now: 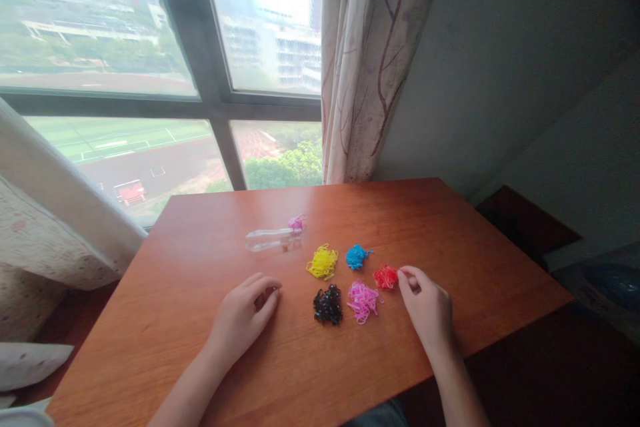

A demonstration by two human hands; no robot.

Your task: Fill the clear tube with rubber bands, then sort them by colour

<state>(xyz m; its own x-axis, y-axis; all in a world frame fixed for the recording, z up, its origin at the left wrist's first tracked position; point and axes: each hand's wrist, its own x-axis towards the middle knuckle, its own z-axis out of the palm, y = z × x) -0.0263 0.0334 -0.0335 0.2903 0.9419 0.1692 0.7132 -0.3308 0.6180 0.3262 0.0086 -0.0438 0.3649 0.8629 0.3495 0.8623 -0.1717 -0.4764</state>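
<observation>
Right Hand at the Red Bands, Left Hand Resting Beside the Piles

Five small piles of rubber bands lie close together on a brown wooden tabletop point(190, 320) by a window point(270, 153). The right hand point(429, 303) is at the right edge of the red pile point(385, 277), its thumb and forefinger brought together there and touching the bands; whether a band is caught between the fingertips cannot be made out. The left hand point(246, 310) rests on the tabletop, to the left of the piles and apart from them, with its fingers loosely curled and the thumb near the forefinger; I cannot tell whether it grasps anything small.

The black pile point(327, 305) is the nearest one to the left hand. Just to its right lies the pink pile point(365, 301), between the black and red ones. Behind them sit the yellow pile point(323, 262) and, to its right, the blue pile point(357, 257). Farther back and left, a long clear plastic piece point(270, 235) lies with a small purple bundle point(297, 221) at its right end. A patterned curtain point(357, 67) hangs beside the window.
</observation>
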